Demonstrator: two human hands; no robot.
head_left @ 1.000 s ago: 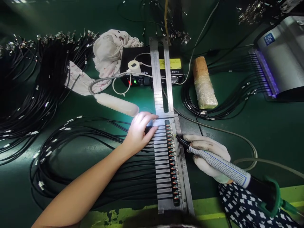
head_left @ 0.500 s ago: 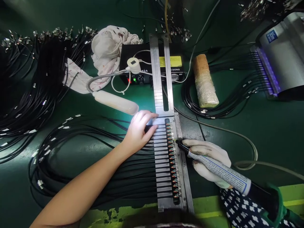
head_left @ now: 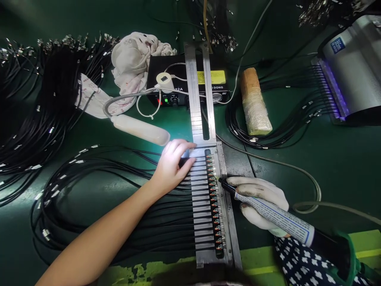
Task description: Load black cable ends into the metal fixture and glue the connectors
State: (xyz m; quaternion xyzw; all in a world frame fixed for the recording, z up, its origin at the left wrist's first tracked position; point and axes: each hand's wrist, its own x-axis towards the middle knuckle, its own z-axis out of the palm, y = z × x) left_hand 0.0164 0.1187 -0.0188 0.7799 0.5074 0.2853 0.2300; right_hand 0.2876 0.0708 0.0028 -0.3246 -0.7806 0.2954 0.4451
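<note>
Several black cables lie in the slots of a metal jig [head_left: 204, 209], their small connectors [head_left: 214, 188] in a row along its right part. My bare left hand [head_left: 174, 162] rests at the jig's upper left edge, thumb and forefinger apart, fingertips touching the metal; its other fingers are partly hidden. In a white glove, my right hand [head_left: 262, 194] is wrapped round a labelled dispensing syringe [head_left: 276, 216]. The syringe's dark tip is beside the connector row, a little above mid-row; whether it touches one I cannot tell.
A lit white lamp [head_left: 141, 130] shines beside my left hand. Behind the jig stands a black dispenser controller [head_left: 178, 97]. A wrapped block [head_left: 256, 103] and a silver curing lamp unit [head_left: 354, 71] are at right. Cable bundles [head_left: 59, 91] and cloth [head_left: 131, 59] lie left.
The syringe tip has moved slightly toward me along the connector row. My left hand keeps its place on the jig. The whole view has shifted slightly.
</note>
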